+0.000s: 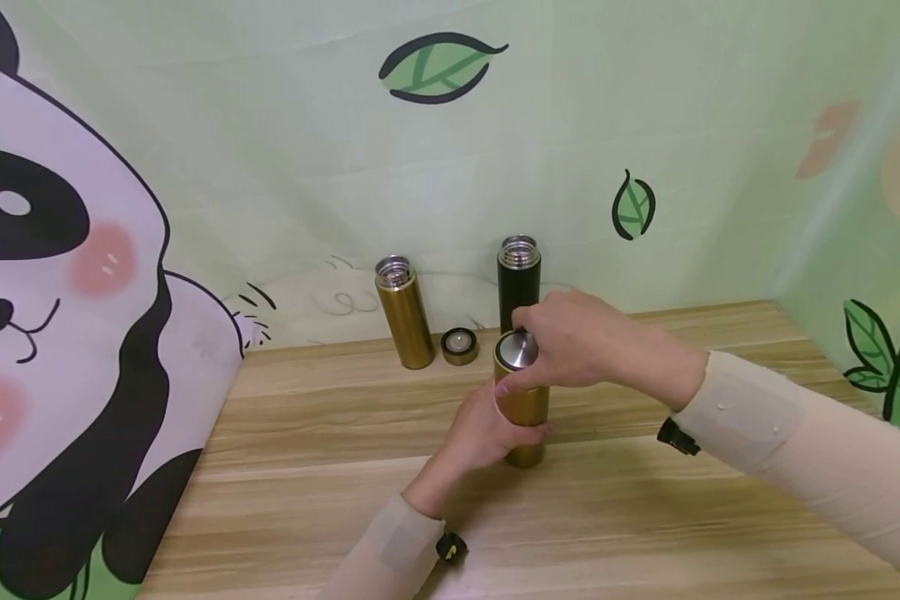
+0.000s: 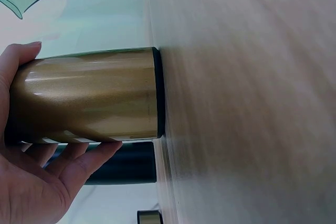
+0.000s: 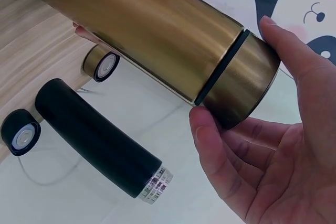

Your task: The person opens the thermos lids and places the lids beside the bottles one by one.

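A gold thermos (image 1: 523,408) with a black base ring stands upright on the wooden table. My left hand (image 1: 480,429) grips its body, thumb on one side and fingers on the other, as the left wrist view also shows. From above, my right hand (image 1: 577,342) holds the gold cap (image 3: 244,80) by its sides; a dark seam separates cap and body. Right behind it stands an uncapped black thermos (image 1: 519,292), its steel threaded neck showing. To the left, a second gold thermos (image 1: 405,321), also uncapped, stands near a loose gold cap (image 1: 460,346) lying inside up.
A black cap (image 3: 21,132) lies beside the black thermos, hidden in the head view. Behind the table (image 1: 307,467) hangs a pale green cloth backdrop (image 1: 285,167) printed with leaves and a panda, close to the back thermoses.
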The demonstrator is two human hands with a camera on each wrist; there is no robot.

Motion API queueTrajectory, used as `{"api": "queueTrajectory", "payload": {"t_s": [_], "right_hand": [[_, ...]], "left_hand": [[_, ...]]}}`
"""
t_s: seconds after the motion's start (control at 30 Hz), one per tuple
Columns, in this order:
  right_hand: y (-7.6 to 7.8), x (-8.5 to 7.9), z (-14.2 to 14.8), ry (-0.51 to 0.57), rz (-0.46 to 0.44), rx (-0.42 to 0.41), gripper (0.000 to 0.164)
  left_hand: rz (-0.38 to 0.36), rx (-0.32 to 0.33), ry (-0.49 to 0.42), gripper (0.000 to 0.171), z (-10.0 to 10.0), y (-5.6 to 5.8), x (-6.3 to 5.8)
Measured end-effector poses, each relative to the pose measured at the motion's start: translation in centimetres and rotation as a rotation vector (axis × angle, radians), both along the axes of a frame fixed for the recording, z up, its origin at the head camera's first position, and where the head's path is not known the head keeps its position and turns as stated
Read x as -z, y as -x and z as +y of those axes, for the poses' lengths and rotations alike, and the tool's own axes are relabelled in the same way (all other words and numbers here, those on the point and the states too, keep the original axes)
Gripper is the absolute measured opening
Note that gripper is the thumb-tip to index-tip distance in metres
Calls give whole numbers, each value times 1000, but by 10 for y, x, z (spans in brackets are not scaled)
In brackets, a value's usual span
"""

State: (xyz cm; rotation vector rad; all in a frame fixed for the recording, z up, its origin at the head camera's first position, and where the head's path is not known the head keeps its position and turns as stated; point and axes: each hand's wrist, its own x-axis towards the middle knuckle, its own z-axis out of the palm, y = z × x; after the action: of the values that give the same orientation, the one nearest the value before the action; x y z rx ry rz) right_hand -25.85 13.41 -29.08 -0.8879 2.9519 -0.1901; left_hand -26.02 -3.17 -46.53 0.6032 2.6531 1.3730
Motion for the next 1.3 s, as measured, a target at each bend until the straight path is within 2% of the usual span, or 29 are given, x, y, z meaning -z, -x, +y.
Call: {"api": "queueTrajectory", "payload": {"t_s": [0.43, 0.73, 0.97, 1.3], "right_hand": [[1, -2, 0, 9, 2, -35, 63], [1, -5, 1, 22, -34, -73, 64], [1, -6, 1, 31, -98, -78, 67], [3, -6, 3, 13, -93, -130, 65]], "left_hand": [[21, 16, 13, 71, -1, 1, 0], [11, 22, 7, 68, -1, 2, 0], [10, 15, 7, 65, -1, 1, -1], [27, 18, 13, 64, 0, 1, -1]]}}
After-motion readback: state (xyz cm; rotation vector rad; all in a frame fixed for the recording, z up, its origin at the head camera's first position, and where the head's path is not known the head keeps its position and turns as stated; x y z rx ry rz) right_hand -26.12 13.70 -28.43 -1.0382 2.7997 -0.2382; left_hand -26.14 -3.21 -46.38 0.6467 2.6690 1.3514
